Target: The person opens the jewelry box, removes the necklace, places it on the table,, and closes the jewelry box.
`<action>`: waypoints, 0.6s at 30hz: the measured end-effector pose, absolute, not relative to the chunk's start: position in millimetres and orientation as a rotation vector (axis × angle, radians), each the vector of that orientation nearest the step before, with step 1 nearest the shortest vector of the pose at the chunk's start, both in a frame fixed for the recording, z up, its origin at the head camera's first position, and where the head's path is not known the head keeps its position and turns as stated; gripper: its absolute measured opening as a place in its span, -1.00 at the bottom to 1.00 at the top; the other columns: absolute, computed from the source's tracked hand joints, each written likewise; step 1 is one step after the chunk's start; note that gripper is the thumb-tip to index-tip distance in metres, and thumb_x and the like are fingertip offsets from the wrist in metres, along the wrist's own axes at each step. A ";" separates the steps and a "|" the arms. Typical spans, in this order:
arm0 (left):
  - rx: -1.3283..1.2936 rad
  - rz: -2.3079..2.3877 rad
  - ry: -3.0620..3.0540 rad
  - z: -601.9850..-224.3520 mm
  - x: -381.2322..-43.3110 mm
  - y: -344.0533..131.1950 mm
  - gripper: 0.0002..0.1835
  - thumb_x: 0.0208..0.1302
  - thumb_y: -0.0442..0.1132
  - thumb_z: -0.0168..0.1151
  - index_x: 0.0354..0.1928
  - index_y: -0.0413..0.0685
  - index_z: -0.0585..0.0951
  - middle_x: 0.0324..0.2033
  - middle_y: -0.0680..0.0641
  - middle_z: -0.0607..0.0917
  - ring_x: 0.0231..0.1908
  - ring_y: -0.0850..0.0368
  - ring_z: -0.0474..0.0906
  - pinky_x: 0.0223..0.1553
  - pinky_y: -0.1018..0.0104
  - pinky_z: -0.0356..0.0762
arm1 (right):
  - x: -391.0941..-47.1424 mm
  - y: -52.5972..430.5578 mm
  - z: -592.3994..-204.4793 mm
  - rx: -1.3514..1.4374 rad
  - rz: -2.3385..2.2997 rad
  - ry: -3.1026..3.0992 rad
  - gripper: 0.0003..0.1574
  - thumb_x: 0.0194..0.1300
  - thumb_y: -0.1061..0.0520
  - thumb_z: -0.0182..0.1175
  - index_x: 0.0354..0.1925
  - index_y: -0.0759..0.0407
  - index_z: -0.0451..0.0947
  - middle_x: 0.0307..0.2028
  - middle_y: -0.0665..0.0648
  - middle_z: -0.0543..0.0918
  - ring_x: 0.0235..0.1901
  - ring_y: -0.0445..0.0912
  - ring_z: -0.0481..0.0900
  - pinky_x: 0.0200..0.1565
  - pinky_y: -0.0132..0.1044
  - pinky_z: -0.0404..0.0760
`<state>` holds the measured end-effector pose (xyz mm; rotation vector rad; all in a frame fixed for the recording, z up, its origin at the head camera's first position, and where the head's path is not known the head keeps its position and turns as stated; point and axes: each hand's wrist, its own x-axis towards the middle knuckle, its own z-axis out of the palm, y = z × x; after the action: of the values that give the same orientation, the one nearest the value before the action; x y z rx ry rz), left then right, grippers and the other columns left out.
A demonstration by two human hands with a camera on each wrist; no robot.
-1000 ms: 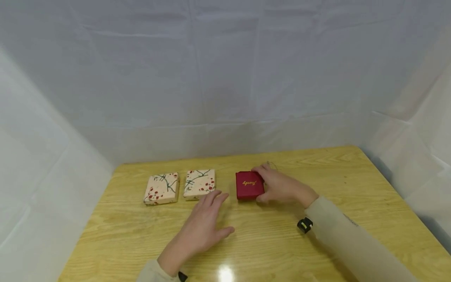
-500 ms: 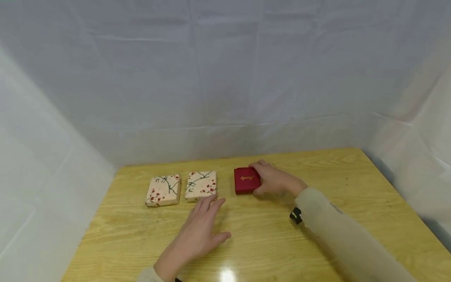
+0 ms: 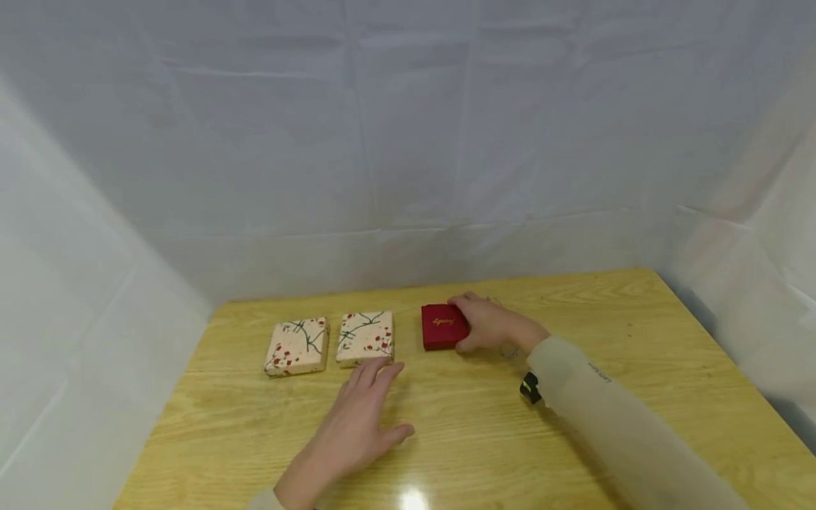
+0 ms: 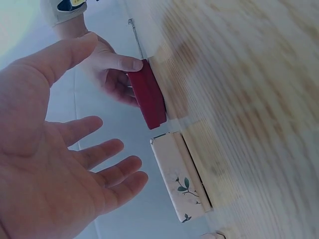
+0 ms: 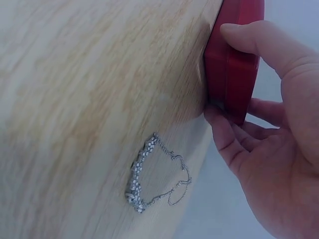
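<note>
My right hand (image 3: 489,327) grips a small red jewelry box (image 3: 438,329) with gold lettering by its right side. In the right wrist view, the thumb presses one side of the box (image 5: 234,64) and the fingertips touch its end, low by the tabletop. A silver bracelet (image 5: 136,181) with a thin chain lies on the table beside this hand. Over the table, my left hand (image 3: 353,425) holds nothing, its fingers spread. Its fingertips overlap the near edge of a cream floral box (image 3: 366,338) in the head view. A second floral box (image 3: 297,347) sits farther left.
The wooden table (image 3: 510,439) has its back edge close to a white cloth backdrop (image 3: 408,142). More white cloth (image 3: 64,283) hangs at the left and right. A black wrist camera (image 3: 530,388) sits under the right sleeve (image 3: 612,411).
The red box has slid left and a little farther back, nearer the floral boxes, with my right hand on it. My left hand has drawn back slightly. More of the bracelet shows.
</note>
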<state>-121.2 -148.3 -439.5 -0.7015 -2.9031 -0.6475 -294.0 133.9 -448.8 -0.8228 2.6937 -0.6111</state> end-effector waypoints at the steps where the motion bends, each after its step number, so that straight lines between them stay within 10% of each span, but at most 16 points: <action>1: -0.697 -0.655 -2.906 -439.5 -121.2 -148.7 0.01 0.09 0.09 0.66 0.52 -0.13 0.41 0.43 -0.18 0.42 0.45 -0.17 0.30 0.46 -0.22 0.28 | -293.9 133.8 -448.7 -0.818 -0.603 2.693 0.23 0.19 -0.03 0.55 0.61 0.30 0.15 0.44 0.32 0.38 0.28 0.13 0.48 0.43 0.18 0.34; 18: -0.623 -0.677 -2.923 -438.7 -128.0 -159.2 0.14 0.05 0.06 0.69 0.58 -0.17 0.29 0.49 -0.20 0.38 0.48 -0.17 0.28 0.51 -0.17 0.21 | -267.6 136.6 -441.6 -0.868 -0.537 2.853 0.36 0.11 -0.04 0.58 0.66 0.21 0.07 0.53 0.28 0.29 0.49 0.23 0.30 0.46 0.11 0.36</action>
<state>-128.0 -159.2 -438.7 -0.6230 -2.9233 -0.6765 -267.6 136.6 -441.6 -0.8679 2.8533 -0.5365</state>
